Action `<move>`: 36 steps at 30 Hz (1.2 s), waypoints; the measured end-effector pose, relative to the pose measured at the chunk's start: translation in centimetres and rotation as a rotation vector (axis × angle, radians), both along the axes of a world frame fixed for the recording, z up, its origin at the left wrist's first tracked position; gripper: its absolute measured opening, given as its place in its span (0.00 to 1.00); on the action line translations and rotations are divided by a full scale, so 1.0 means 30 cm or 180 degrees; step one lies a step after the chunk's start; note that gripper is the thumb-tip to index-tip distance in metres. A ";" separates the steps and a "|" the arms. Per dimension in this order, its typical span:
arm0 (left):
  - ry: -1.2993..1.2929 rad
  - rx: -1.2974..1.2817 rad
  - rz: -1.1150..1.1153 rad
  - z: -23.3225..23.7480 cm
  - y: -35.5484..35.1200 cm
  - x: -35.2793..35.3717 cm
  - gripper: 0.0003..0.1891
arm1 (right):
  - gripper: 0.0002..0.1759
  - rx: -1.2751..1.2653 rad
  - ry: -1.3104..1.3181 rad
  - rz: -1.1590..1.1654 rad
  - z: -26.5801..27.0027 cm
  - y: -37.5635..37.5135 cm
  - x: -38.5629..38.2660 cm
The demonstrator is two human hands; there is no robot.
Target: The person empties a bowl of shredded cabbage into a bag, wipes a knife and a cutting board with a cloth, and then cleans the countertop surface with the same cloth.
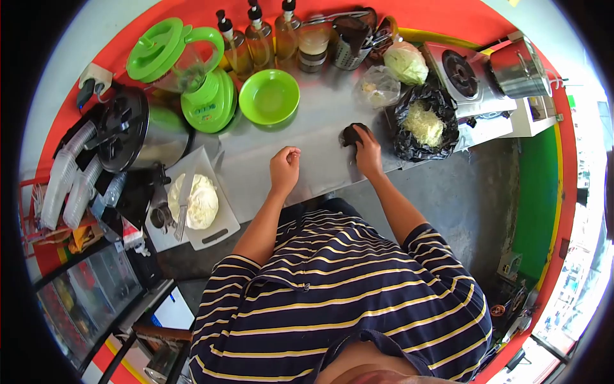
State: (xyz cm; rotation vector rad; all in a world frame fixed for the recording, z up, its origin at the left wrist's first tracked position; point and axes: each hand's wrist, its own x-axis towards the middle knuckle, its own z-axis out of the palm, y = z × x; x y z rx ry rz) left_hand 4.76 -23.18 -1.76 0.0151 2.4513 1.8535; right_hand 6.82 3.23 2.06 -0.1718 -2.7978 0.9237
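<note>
My right hand [367,153] presses a dark, crumpled cloth [351,134] against the metal counter [320,147] near its front edge, with fingers bent over it. My left hand [285,170] is curled into a fist above the counter, left of the cloth, and nothing shows in it. To the right of my right hand, shredded cabbage [423,125] fills an open black plastic bag [409,151]. Beyond my left hand stands a green bowl [269,97]. A knife [184,198] lies by a cut cabbage [202,203] on a white cutting board [220,233] at the left.
A green blender [210,105] and several pump bottles [259,35] line the back. A whole cabbage [406,63] and a clear plastic bag [378,86] sit at back right, beside a gas stove [459,73] with a steel pot [521,69]. A large black-lidded pot [125,128] stands left.
</note>
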 end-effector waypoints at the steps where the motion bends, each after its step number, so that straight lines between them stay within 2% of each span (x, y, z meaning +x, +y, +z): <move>1: 0.0019 0.0054 -0.0082 0.003 0.019 -0.025 0.06 | 0.31 -0.0567 -0.0117 -0.0347 0.026 0.023 -0.010; 2: 0.0031 0.0098 -0.0163 0.025 0.038 -0.048 0.06 | 0.30 -0.1148 -0.0237 -0.0685 0.047 0.046 -0.019; 3: 0.0073 0.0096 -0.0187 0.047 0.061 -0.070 0.06 | 0.26 -0.1867 -0.0232 -0.0726 0.026 0.077 -0.041; 4: 0.0003 0.0164 -0.0331 0.070 0.091 -0.093 0.07 | 0.26 -0.1876 -0.0179 -0.0734 0.025 0.106 -0.050; 6: -0.0010 0.0231 -0.0491 0.108 0.167 -0.150 0.08 | 0.24 -0.4606 -0.0186 -0.1027 0.089 0.142 -0.068; 8: -0.0016 0.0217 -0.0636 0.124 0.254 -0.210 0.09 | 0.24 -0.4863 -0.0162 -0.1000 0.177 0.178 -0.096; 9: -0.0332 0.0224 -0.0724 0.124 0.295 -0.245 0.12 | 0.24 -0.5239 -0.0153 -0.0821 0.227 0.200 -0.104; 10: -0.0300 0.0230 -0.0718 0.124 0.349 -0.277 0.12 | 0.24 -0.5608 -0.0161 -0.0630 0.278 0.224 -0.117; 12: -0.1399 0.0748 -0.0513 0.127 0.473 -0.347 0.16 | 0.23 -0.5625 -0.0152 -0.0534 0.332 0.292 -0.165; 16: -0.1596 0.0554 -0.0265 0.050 0.709 -0.495 0.22 | 0.25 -0.5948 -0.0016 -0.0200 0.374 0.454 -0.278; 18: -0.0881 -0.0245 0.0399 -0.011 0.808 -0.559 0.25 | 0.26 -0.5924 -0.0138 -0.0144 0.404 0.511 -0.323; 21: -0.1103 -0.0518 0.0633 0.008 0.873 -0.611 0.24 | 0.25 -0.6061 -0.0494 0.0047 0.396 0.596 -0.378; 22: -0.1133 -0.0528 0.0656 0.007 0.871 -0.619 0.24 | 0.25 -0.6071 -0.0537 0.0036 0.386 0.621 -0.391; 24: -0.1652 0.1057 -0.0370 0.021 0.829 -0.625 0.21 | 0.25 -0.6133 -0.0808 0.0160 0.360 0.649 -0.430; 25: -0.1659 0.1028 -0.0299 0.031 0.820 -0.616 0.21 | 0.26 -0.5871 -0.0906 0.0117 0.349 0.655 -0.453; 26: -0.1408 0.0957 -0.0330 0.129 0.809 -0.590 0.20 | 0.26 -0.5916 -0.0968 0.0161 0.332 0.661 -0.482; 28: -0.1166 0.0820 -0.0302 0.258 0.786 -0.538 0.20 | 0.27 -0.6157 -0.1341 0.0672 0.289 0.664 -0.539; 29: -0.1135 0.1139 -0.0250 0.285 0.776 -0.510 0.20 | 0.30 -0.6146 -0.1427 0.0805 0.277 0.653 -0.564; 30: -0.1099 0.1463 -0.0201 0.301 0.768 -0.484 0.19 | 0.30 -0.6191 -0.1480 0.0830 0.268 0.641 -0.581; 32: -0.1092 0.1458 0.0135 0.292 0.750 -0.459 0.19 | 0.28 -0.6559 -0.2033 0.1110 0.259 0.618 -0.618; 33: -0.1074 0.1491 0.0417 0.282 0.738 -0.452 0.19 | 0.30 -0.6414 -0.2136 0.1308 0.256 0.601 -0.634; 36: -0.1170 0.1363 0.0649 0.272 0.696 -0.429 0.21 | 0.32 -0.6136 -0.2356 0.1309 0.243 0.555 -0.655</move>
